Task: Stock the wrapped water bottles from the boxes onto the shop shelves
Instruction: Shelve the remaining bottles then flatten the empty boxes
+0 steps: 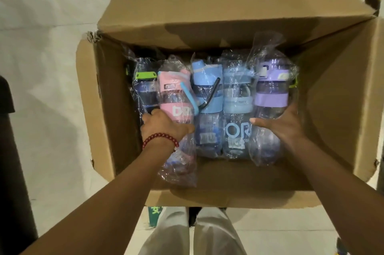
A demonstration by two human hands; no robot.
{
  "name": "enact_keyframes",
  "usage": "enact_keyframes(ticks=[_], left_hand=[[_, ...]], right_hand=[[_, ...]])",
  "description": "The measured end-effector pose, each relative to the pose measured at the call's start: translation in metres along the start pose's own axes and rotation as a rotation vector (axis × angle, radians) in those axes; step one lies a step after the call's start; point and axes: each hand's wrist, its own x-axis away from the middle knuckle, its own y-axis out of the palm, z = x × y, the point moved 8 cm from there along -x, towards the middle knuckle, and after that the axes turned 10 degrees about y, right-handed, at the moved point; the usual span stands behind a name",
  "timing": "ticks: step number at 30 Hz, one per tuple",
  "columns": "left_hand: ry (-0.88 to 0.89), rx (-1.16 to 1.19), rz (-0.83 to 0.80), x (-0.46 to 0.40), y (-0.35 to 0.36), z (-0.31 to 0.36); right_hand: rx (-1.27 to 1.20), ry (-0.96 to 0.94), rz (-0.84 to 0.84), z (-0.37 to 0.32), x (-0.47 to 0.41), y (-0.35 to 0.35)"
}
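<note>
An open cardboard box (207, 15) holds several water bottles in clear plastic wrap, lying side by side. My left hand (166, 126), with a red bead bracelet on its wrist, grips the pink bottle (176, 96) around its middle. My right hand (284, 123) holds the purple bottle (270, 92) from the right, its thumb across the front. Between them lie two blue bottles (207, 92) (236, 99). A dark bottle with a green lid (145, 84) lies at the far left of the box.
The box flaps stand open on all sides, the right flap (342, 88) wide. The floor (41, 36) around is pale. A dark object (10, 150) stands at the left edge. My legs in light trousers (193, 234) are below the box.
</note>
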Motion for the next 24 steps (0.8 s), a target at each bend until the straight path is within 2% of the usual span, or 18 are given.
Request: enact_keyframes(ticks=[3, 8, 12, 16, 24], left_hand=[[-0.080, 0.178, -0.027, -0.003, 0.005, -0.005], [-0.106, 0.479, -0.026, 0.010, 0.019, -0.004], [-0.032, 0.619, -0.006, 0.030, 0.008, 0.005], [0.078, 0.658, 0.036, 0.059, -0.024, 0.018], [0.295, 0.723, 0.119, 0.144, -0.139, 0.068]], right_hand=[[0.037, 0.002, -0.083, 0.025, -0.029, 0.009], [-0.056, 0.034, -0.054, 0.024, -0.008, 0.004], [-0.133, 0.030, -0.074, 0.014, 0.021, 0.001], [-0.170, -0.021, -0.114, 0.000, 0.059, -0.011], [-0.240, -0.144, -0.147, -0.055, 0.179, -0.079]])
